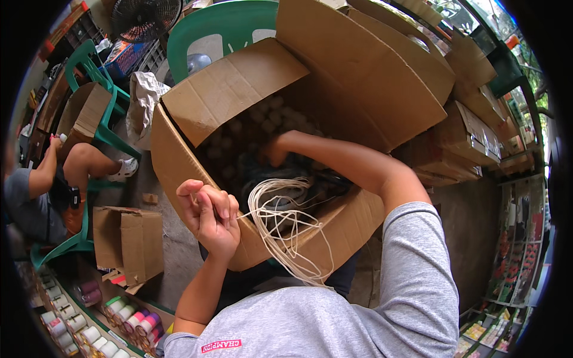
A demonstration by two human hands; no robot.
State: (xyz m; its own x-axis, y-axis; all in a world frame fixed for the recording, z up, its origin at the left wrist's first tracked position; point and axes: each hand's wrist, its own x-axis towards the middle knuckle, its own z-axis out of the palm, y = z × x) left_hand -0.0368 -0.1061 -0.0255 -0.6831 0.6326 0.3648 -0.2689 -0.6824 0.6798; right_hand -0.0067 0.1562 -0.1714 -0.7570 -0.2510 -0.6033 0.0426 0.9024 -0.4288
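A big open cardboard box (179, 143) stands in front of me with its flaps spread. Many small white rounded pieces (274, 113) lie in its shadowed inside, too dim to name. My left hand (210, 218), raised at the box's near left edge, has its fingers curled in a pinch on a strand of white cord. The rest of the cord (286, 221) hangs in a loose tangle over the box's near edge. My right hand (276, 150) reaches down inside the box, close to dark bundled material (262, 170); its fingertips are lost in shadow.
Behind the box is a green plastic chair (185, 45), with a fan (143, 18) beyond. A seated person (36, 197) is at the left. A smaller open carton (140, 247) sits on the floor. Thread spools (128, 316) line the lower left; stacked cartons (462, 137) stand right.
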